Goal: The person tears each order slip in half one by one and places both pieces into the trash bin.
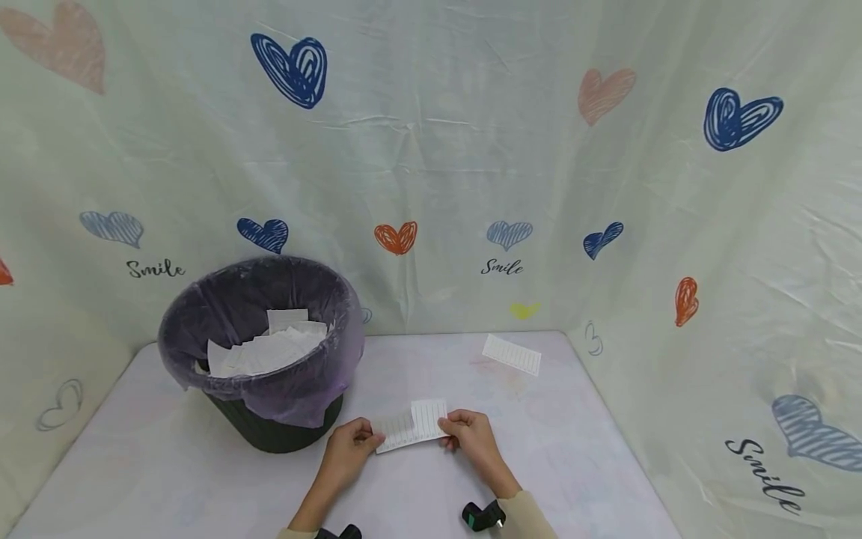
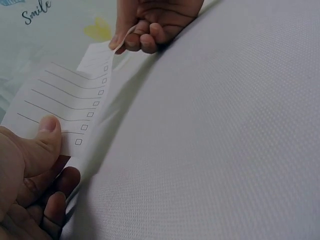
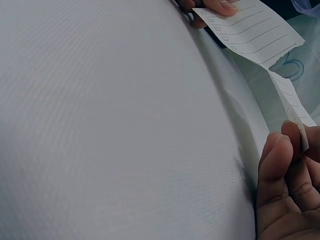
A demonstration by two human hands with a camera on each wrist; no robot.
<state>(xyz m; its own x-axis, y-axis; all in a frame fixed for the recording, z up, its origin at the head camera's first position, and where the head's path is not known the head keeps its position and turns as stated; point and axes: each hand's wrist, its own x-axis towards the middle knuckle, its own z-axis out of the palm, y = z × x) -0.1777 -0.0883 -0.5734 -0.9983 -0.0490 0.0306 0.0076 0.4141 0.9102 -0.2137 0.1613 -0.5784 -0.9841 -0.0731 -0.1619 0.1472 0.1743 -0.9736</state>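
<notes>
Both hands hold one small white checklist paper (image 1: pixel 426 421) over the white table, in front of the bin. It is printed with lines and a row of little boxes. My left hand (image 1: pixel 348 451) pinches its left end between thumb and fingers; the right hand (image 1: pixel 474 443) pinches the right end. A tear runs partway through the middle, and the two halves still join at the boxed edge. The right wrist view shows the ragged torn side of the paper (image 3: pixel 257 32). In the left wrist view, my left thumb lies flat on the lined face of the paper (image 2: pixel 60 95).
A dark green bin (image 1: pixel 269 430) with a purple liner (image 1: pixel 337 382) stands at the left, holding several white papers (image 1: pixel 276 352). Another lined sheet (image 1: pixel 512 355) lies at the table's back right. A curtain (image 1: pixel 438 165) printed with hearts surrounds the table (image 1: pixel 552 479).
</notes>
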